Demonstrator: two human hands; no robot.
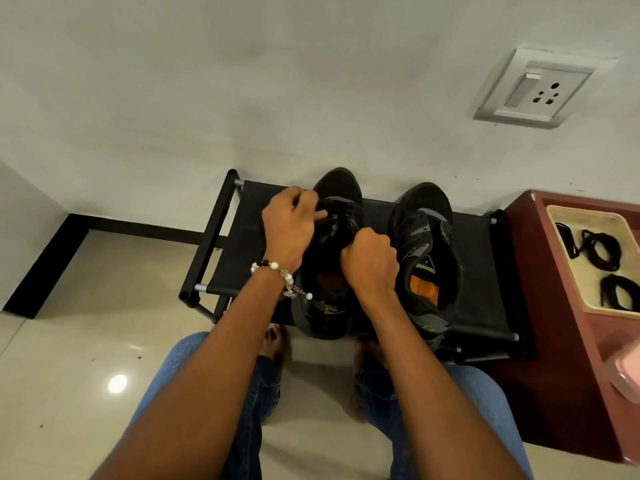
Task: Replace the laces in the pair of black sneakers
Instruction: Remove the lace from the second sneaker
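On the black rack [485, 271], the left hand [291, 233] pinches and the right hand [370, 261] grips the left sneaker's [341, 188] lace; threading it needs even tension, eyelet by eyelet.

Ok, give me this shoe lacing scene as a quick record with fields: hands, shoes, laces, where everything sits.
left hand: fingers curled at the left shoe's lace area, near the toe end
right hand: fist closed over the same shoe's tongue area; what it holds is hidden
left shoe: black, on the rack, being worked on
right shoe: black and grey, beside it, untouched, orange insole showing
rack: black fabric shelf against the wall
laces: black coiled bundles in a tray
tray: cream, on a red cabinet right of the rack
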